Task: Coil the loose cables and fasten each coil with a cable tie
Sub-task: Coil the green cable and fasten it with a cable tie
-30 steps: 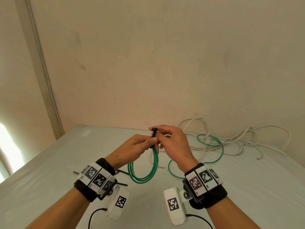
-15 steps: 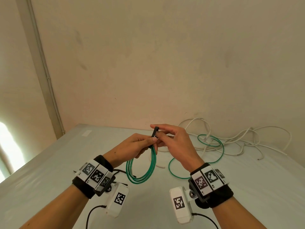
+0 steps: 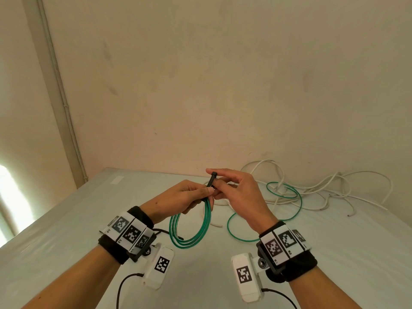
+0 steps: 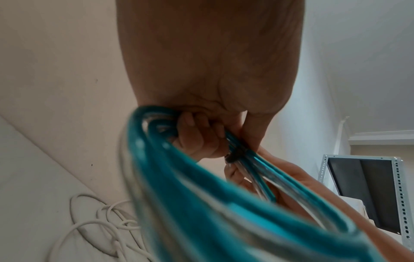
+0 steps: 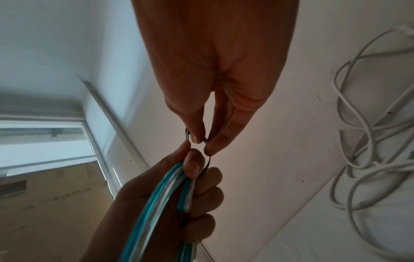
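Coil (image 3: pixel 191 221): green cable wound in several loops, held up above the table (image 3: pixel 89 219) in front of the person; it hangs down from the left hand, its lower loops clear of the surface as far as the head view shows.
Tie (image 3: pixel 211 180): black cable tie at the top of the coil, its strap standing up and tilted between the two hands; in the left wrist view a dark band sits around the bundled strands (image 4: pixel 237 154).
Left hand (image 3: pixel 182 199): fingers curled round the top of the coil, thumb and forefinger pinching the strands just below the tie.
Right hand (image 3: pixel 238 192): thumb and forefinger pinch the tie's strap just above the coil; the other fingers are loosely bent and hold nothing.
Loose green cable (image 3: pixel 287 197): lies on the table to the right of the coil and behind it, in an open curve, apart from the coil.
White cables (image 3: pixel 323 190): a loose tangle on the table to the far right of the coil, by the wall (image 3: pixel 223 85), crossing the green cable.
White piece (image 3: pixel 215 224): short bit on the table just right of the coil.
Black ties (image 3: pixel 165 231): thin dark strips on the table below the left wrist, left of the coil; how many, cannot tell.
Wrist bands: black, with printed markers, one on each wrist.
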Tool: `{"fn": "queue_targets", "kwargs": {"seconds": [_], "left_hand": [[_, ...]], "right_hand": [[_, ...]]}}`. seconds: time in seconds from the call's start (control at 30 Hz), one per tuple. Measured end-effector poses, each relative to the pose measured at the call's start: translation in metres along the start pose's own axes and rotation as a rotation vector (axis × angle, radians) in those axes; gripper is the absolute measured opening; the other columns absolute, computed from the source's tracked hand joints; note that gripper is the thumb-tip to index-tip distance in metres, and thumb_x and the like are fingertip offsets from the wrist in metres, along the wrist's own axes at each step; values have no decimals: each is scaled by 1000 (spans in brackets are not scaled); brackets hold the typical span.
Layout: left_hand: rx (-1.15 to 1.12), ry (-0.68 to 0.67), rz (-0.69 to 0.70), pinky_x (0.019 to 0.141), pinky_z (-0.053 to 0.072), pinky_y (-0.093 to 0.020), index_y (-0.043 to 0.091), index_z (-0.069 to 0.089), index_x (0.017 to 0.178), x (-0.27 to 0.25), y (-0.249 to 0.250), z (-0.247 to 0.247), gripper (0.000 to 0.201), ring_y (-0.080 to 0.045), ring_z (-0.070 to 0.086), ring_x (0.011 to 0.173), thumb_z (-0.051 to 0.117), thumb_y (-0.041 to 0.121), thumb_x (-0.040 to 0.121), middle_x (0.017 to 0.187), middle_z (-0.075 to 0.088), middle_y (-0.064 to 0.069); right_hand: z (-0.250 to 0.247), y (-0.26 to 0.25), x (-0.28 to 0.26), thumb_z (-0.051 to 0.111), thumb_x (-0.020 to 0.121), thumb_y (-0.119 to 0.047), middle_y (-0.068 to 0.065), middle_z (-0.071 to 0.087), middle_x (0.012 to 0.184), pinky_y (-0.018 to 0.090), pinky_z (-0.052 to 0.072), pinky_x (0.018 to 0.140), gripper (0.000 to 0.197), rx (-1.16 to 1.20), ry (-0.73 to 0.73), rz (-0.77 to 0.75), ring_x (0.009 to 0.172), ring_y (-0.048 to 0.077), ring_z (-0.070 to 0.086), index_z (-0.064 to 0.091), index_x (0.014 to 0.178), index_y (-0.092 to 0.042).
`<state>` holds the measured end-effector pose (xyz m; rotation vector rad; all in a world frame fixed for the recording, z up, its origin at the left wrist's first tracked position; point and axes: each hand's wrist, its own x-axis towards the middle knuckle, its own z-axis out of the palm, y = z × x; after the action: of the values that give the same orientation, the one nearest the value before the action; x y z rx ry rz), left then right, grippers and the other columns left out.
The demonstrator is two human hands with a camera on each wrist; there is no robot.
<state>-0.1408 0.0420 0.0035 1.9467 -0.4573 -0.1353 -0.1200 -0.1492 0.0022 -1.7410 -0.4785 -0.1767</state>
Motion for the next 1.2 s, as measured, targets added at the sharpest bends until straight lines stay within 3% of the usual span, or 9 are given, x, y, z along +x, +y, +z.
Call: {"fn": "queue_targets", "kwargs": {"seconds": [0.4, 0.5, 0.57, 0.63, 0.7, 0.8, 0.93, 1.03, 1.2], "left_hand": [[-61, -16, -36, 58, 18, -33, 16, 76, 80, 1, -1, 0, 43, -18, 21, 61, 51, 39, 106, 65, 28, -1], [-86, -18, -39, 59, 16, -34, 14, 75, 78, 1, -3, -1, 43, -20, 19, 63, 51, 37, 106, 66, 27, -3], [-81, -14, -40, 57, 19, -30, 15, 74, 76, 0, -5, 0, 44, -16, 22, 60, 51, 36, 106, 64, 30, -2], [-85, -20, -34, 55, 23, -27, 15, 73, 75, 0, -7, 2, 44, -15, 27, 59, 51, 37, 106, 67, 38, -11], [-148, -6, -25, 55, 24, -26, 13, 71, 76, -1, -8, 2, 43, -17, 30, 60, 51, 37, 105, 71, 42, -14], [-287, 36, -14, 55, 26, -26, 12, 69, 77, -1, -11, 0, 40, -17, 34, 59, 53, 38, 101, 67, 44, -7], [-414, 101, 9, 58, 18, -35, 9, 69, 80, 0, -14, -3, 39, -30, 17, 66, 53, 37, 102, 73, 24, -14], [-407, 120, 40, 60, 16, -37, 9, 70, 83, 1, -16, -2, 40, -33, 15, 70, 55, 40, 103, 76, 21, -14], [-371, 110, 57, 61, 27, -36, 12, 71, 85, 2, -15, 0, 41, -30, 34, 68, 55, 46, 100, 87, 46, -20]], "right_hand": [[-3, -5, 0, 71, 96, -13, -5, 77, 91, 18, 59, 68, 26, -212, 12, -80, 69, 8, 75, 79, 116, -28], [-5, -5, -2, 70, 95, -9, -5, 78, 97, 19, 58, 66, 27, -182, -26, -68, 69, 9, 75, 80, 114, -25], [-5, -2, -1, 69, 96, -7, -3, 79, 96, 24, 62, 72, 20, -126, -30, -54, 73, 12, 77, 81, 107, -20], [-7, -1, 1, 65, 99, -5, 2, 79, 97, 31, 64, 79, 16, -6, -33, -3, 80, 19, 79, 79, 101, -13], [-8, -1, 3, 62, 102, -6, 6, 79, 102, 32, 63, 78, 13, 97, -97, 86, 86, 25, 79, 75, 104, -7], [-9, -1, -1, 61, 105, -22, 8, 78, 111, 32, 58, 71, 19, 95, -226, 336, 88, 23, 77, 67, 119, -10], [-8, 6, -10, 52, 107, -43, 18, 77, 111, 32, 57, 71, 48, 225, -450, 640, 94, 30, 75, 62, 129, -2], [-5, 12, -15, 50, 109, -36, 30, 69, 127, 29, 57, 71, 51, 409, -599, 639, 96, 31, 73, 57, 137, 6], [3, 16, -10, 58, 104, -10, 24, 74, 118, 24, 60, 79, 21, 540, -549, 578, 87, 19, 71, 73, 114, -1]]}}
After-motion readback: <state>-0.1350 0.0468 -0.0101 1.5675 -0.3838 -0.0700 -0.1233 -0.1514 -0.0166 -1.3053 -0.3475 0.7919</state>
